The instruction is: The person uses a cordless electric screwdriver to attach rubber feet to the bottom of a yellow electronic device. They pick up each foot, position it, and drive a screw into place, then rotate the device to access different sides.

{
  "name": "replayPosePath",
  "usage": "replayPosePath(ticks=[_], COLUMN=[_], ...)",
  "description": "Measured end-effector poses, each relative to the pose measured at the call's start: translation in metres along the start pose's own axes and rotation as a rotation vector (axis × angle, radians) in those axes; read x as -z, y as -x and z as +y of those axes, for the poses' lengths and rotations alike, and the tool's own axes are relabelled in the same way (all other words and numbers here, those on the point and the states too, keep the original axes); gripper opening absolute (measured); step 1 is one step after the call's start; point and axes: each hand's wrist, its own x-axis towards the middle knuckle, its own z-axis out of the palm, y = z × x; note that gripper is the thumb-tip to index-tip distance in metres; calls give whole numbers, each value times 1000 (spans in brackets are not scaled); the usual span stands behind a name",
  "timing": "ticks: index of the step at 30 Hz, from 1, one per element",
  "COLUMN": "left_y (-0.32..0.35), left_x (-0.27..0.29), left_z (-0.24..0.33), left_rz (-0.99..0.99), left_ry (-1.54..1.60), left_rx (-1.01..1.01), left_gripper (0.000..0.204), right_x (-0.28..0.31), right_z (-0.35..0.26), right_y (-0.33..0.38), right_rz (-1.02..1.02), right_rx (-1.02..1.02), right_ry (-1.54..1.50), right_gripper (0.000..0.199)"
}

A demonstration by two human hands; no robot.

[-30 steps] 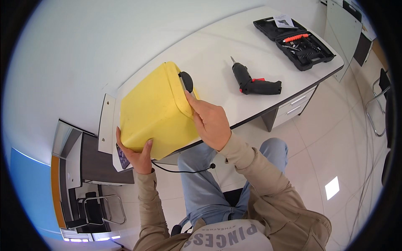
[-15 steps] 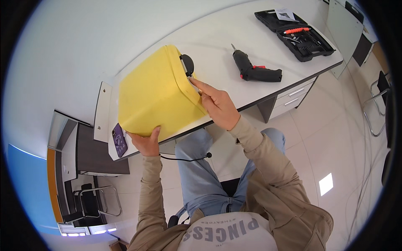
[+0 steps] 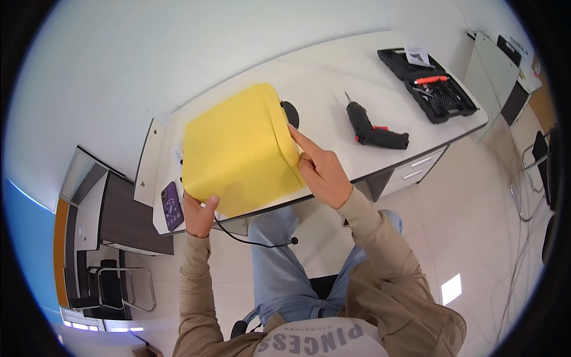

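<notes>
A large yellow plastic container [image 3: 238, 149] lies on its side at the near edge of the white desk [image 3: 333, 77], its black round cap [image 3: 290, 113] pointing right. My left hand [image 3: 199, 215] grips its lower left corner from beneath. My right hand [image 3: 321, 169] presses flat against the container's right rim, just below the cap. Both hands hold the container between them.
A black cordless screwdriver [image 3: 375, 128] with red trigger lies on the desk to the right. An open black tool case [image 3: 434, 89] sits at the far right end. A purple phone [image 3: 171, 205] lies at the desk's left end. A black cable [image 3: 256, 241] hangs below the desk edge.
The container has been lowered and tipped further onto the desk, with both hands keeping their hold. My right hand slid slightly along the rim.
</notes>
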Motion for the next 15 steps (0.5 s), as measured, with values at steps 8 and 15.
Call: replayPosePath(ticks=[8,15], left_y=[-35,-77], left_x=[16,33], left_z=[27,56], left_rz=[-18,-220], left_ry=[167,54], left_rx=[215,400], left_gripper=[56,62], right_x=[-10,-37], right_z=[-6,-12], right_y=[11,24], right_rz=[32,161], right_rx=[71,179], right_ry=[105,183], right_gripper=[69,73])
